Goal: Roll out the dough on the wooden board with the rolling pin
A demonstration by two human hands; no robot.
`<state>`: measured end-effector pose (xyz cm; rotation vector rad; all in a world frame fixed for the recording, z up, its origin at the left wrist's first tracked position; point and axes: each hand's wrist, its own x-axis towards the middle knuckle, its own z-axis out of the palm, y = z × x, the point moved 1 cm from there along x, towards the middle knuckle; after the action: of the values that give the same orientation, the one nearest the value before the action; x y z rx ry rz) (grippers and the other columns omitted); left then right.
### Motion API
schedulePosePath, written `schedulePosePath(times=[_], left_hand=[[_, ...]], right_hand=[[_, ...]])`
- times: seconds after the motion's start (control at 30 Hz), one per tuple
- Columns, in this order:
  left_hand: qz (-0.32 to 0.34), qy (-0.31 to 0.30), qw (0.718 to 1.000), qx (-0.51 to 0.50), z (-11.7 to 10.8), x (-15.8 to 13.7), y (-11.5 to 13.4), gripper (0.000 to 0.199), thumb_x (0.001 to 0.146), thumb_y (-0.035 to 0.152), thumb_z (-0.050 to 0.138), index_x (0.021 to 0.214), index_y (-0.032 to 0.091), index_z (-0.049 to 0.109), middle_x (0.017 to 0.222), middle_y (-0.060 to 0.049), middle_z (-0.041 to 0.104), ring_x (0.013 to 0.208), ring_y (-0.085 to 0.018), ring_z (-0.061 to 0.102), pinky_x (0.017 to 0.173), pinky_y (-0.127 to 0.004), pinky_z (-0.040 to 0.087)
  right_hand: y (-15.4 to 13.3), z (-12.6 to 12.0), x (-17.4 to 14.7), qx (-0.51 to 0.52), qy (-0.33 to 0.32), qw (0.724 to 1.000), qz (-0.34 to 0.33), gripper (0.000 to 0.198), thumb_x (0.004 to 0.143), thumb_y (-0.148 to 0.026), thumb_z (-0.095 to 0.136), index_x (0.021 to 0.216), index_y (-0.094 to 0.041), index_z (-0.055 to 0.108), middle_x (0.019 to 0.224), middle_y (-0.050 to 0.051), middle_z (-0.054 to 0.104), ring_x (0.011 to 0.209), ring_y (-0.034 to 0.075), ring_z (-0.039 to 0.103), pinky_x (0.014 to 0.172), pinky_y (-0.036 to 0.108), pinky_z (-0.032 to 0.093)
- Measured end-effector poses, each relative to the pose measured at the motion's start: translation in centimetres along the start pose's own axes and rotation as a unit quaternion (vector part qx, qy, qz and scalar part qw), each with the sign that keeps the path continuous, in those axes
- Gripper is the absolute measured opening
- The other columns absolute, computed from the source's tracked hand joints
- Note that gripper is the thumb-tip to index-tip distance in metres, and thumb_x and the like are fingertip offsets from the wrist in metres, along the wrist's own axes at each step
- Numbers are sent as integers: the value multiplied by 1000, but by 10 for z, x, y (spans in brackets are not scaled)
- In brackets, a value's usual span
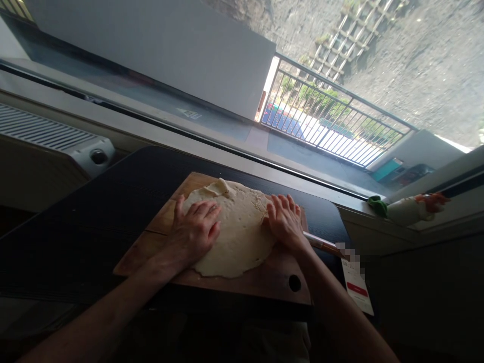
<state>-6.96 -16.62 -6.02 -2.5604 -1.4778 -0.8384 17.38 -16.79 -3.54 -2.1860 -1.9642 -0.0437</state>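
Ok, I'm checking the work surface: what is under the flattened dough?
A wooden board shows out past the dough, with a dark table beneath. The dough hides the board's middle, so anything else there cannot be seen.

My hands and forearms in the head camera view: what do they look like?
The left hand and right hand are bare, no gloves visible. The forearms show no sleeves, watch or bracelet. In the dim light, I can't make out any ring on the fingers.
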Motion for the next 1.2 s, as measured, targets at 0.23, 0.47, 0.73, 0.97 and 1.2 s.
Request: schedulePosePath(times=[0.23,0.47,0.73,0.97,1.2], left_hand=[[4,-6,1000,1,-6,0,1,34,88,28,42,116,23,60,124,-9,59,116,-26,51,111,-56,12],[-1,3,1000,6,2,0,-1,35,87,30,42,116,22,60,124,-10,59,116,-28,51,111,-58,9],[4,-13,1000,8,-5,0,1,34,88,28,42,117,21,60,125,-10,59,117,-27,50,111,-57,11],[3,-4,1000,15,2,0,-1,35,88,29,41,115,20,60,124,-10,59,117,-27,50,111,-57,7],[-1,-15,1000,0,-5,2,2,35,88,28,43,117,20,60,124,-10,59,116,-27,51,111,-56,11]], right_hand=[[-2,0,-9,22,-31,999,-3,57,95,-53,18,142,-25,35,149,6,32,141,25,14,110,48,17],[6,0,16,21,-29,999,15,58,94,-54,19,141,-24,36,147,7,33,140,27,15,109,50,17],[-4,0,-23,1,13,999,-39,53,96,-51,21,138,-26,40,146,5,36,140,26,14,111,48,14],[9,-1,24,-2,-9,1000,5,52,96,-50,22,138,-24,40,147,6,33,140,27,14,110,50,17],[-6,1,-25,-7,32,997,-72,50,96,-49,26,137,-25,41,146,6,34,140,26,13,111,48,14]])
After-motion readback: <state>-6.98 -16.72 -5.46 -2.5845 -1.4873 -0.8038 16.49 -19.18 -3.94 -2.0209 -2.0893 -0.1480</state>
